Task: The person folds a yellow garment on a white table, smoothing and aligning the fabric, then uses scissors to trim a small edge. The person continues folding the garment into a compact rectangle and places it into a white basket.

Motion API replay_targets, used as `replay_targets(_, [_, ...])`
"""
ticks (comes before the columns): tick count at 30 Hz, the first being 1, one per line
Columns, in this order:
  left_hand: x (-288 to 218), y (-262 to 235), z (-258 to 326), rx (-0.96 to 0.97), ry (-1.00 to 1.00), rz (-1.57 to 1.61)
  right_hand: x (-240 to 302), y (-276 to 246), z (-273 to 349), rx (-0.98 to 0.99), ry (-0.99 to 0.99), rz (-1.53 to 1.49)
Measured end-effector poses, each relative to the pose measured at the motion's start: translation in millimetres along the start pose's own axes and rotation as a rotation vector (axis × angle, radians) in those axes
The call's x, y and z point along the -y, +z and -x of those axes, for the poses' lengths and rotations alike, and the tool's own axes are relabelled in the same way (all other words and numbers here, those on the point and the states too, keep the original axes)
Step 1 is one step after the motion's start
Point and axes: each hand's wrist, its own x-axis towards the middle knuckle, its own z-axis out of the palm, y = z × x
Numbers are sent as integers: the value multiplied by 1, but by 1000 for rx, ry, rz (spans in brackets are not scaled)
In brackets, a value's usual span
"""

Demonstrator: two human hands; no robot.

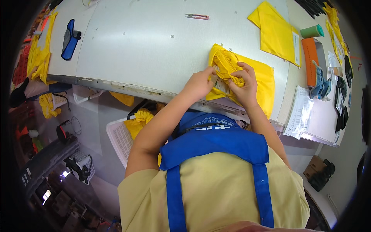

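Near the table's front edge lies a bundle of yellow fabric (pixel 228 65), its middle gathered into loose folds. My left hand (pixel 201 83) is closed at the bundle's left edge, thumb and fingers pinching the cloth. On the other side, my right hand (pixel 246 83) has its fingers curled round the gathered folds. A pale printed patch shows on the cloth between both hands. Under and to the right of the bundle spreads a flat yellow piece (pixel 264 77), partly covered by my right hand and forearm. Whether the two are joined I cannot tell.
Small red-handled thread snips (pixel 198 16) lie farther back on the white table (pixel 135 42). Folded yellow fabric (pixel 276 36), a green thread cone (pixel 312 31), an orange box (pixel 309 58) and papers (pixel 299 112) are at right. A blue-grey pouch (pixel 69 40) lies left; a white basket (pixel 118 141) stands below.
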Motion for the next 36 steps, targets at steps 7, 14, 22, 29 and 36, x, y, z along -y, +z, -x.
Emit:
replay_targets(7, [-14,-11,11,313,89,-305,5,2,9,151,-91,115])
replay_targets(14, [-1,-7,23,351,272,-284,-16,3,-6,851,-88,-18])
replay_targets(22, [9,-5,27,275,362,-194,-20,10,-25,999,253,-131])
replay_targets(29, [22,2,32,166,296,-33,-15,51,9,551,-174,467])
replay_targets(36, [26,24,44,93,358,-23,-6,45,15,719,-231,507])
